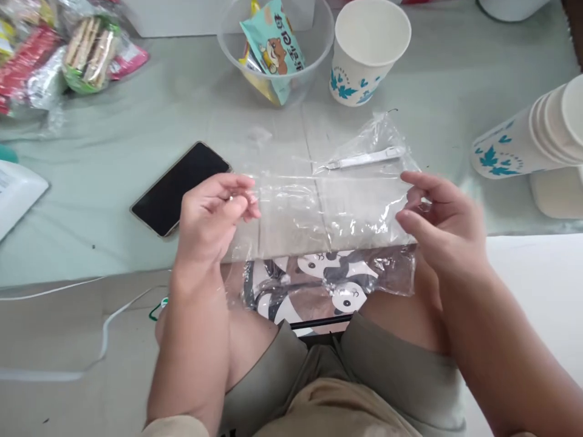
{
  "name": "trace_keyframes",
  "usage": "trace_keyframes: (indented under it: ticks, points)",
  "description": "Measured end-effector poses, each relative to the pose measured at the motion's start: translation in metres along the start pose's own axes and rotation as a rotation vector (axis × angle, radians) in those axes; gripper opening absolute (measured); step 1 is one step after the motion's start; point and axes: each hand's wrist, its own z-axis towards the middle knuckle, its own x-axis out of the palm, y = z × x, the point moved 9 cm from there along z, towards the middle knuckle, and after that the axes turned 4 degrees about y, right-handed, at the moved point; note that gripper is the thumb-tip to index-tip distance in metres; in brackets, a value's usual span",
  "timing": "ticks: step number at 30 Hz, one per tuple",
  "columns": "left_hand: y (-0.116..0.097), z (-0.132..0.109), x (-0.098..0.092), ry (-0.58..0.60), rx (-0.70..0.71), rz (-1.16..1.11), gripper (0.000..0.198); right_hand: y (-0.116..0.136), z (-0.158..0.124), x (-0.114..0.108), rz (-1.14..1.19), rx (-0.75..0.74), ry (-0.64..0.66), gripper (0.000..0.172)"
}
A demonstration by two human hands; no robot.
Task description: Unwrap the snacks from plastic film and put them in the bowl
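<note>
A clear plastic bag (291,212) is stretched flat between my two hands, its lower part hanging past the table edge above my lap. My left hand (214,212) grips its left side, the fingers curled in against the thumb. On the right side, my right hand (439,221) holds the bag with bent fingers, the thumb and index tips a little apart. Just beyond the bag's upper edge lies a white-handled craft knife (368,159), with more crumpled clear plastic (380,130) around it. A black smartphone (177,191) rests on the table next to my left hand.
Ahead stand a clear bowl (228,45) with snack packets (276,45) and a paper cup (364,67). Stacked paper cups (514,136) lie at the right. Wrapped snacks (91,51) are heaped at the far left. A panda-patterned item (314,306) shows over my lap.
</note>
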Motion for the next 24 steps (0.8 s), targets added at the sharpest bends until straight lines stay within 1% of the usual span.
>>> trace_keyframes:
  ticks: [2, 3, 4, 5, 7, 9, 11, 12, 13, 14, 15, 16, 18, 20, 22, 23, 24]
  points:
    - [-0.002, -0.006, -0.001, 0.059, 0.021, 0.145, 0.037, 0.003, -0.001, 0.0, -0.152, -0.048, 0.052, 0.052]
    - [-0.002, -0.009, -0.002, 0.079, 0.019, 0.228, 0.045, 0.005, -0.002, 0.001, -0.244, -0.081, 0.072, 0.052]
    - [-0.002, -0.011, -0.003, 0.089, 0.012, 0.315, 0.048, 0.007, -0.003, 0.003, -0.335, -0.119, 0.084, 0.047]
    - [-0.002, -0.012, -0.006, 0.091, 0.008, 0.4, 0.045, 0.009, -0.004, 0.005, -0.415, -0.155, 0.086, 0.04]
    - [-0.002, -0.012, -0.012, 0.076, 0.03, 0.552, 0.031, 0.011, -0.005, 0.007, -0.512, -0.215, 0.049, 0.021]
    - [-0.005, -0.01, -0.017, 0.074, 0.129, 0.636, 0.02, 0.015, -0.007, 0.006, -0.54, -0.286, -0.034, 0.008]
    - [-0.015, -0.01, -0.02, 0.076, 0.318, 0.622, 0.01, 0.023, -0.01, 0.003, -0.531, -0.386, -0.116, 0.005]
    - [-0.02, -0.012, -0.023, 0.06, 0.412, 0.583, 0.005, 0.028, -0.012, 0.002, -0.509, -0.438, -0.133, 0.006]
    - [-0.025, -0.013, -0.026, 0.038, 0.492, 0.519, 0.006, 0.033, -0.014, 0.002, -0.472, -0.479, -0.133, 0.01]
    - [-0.026, -0.013, -0.029, 0.026, 0.509, 0.429, 0.011, 0.037, -0.016, 0.003, -0.418, -0.496, -0.11, 0.015]
    - [-0.025, -0.011, -0.031, 0.02, 0.502, 0.329, 0.016, 0.039, -0.016, 0.004, -0.346, -0.481, -0.066, 0.02]
    - [-0.023, -0.01, -0.03, 0.021, 0.472, 0.226, 0.019, 0.039, -0.016, 0.007, -0.264, -0.434, -0.009, 0.024]
    - [-0.014, -0.006, -0.025, 0.019, 0.364, 0.058, 0.022, 0.032, -0.014, 0.012, -0.126, -0.265, 0.089, 0.03]
    - [-0.002, -0.002, -0.019, -0.011, 0.229, -0.018, 0.024, 0.017, -0.015, 0.015, -0.066, -0.075, 0.138, 0.026]
    - [0.012, 0.0, -0.012, 0.012, 0.113, -0.026, 0.026, 0.002, -0.016, 0.013, -0.154, 0.058, 0.143, 0.016]
    - [0.017, 0.001, -0.008, 0.042, 0.072, -0.018, 0.028, -0.003, -0.016, 0.007, -0.258, 0.072, 0.118, 0.013]
    - [0.021, 0.002, -0.005, 0.081, 0.042, -0.003, 0.031, -0.004, -0.015, 0.001, -0.378, 0.048, 0.077, 0.017]
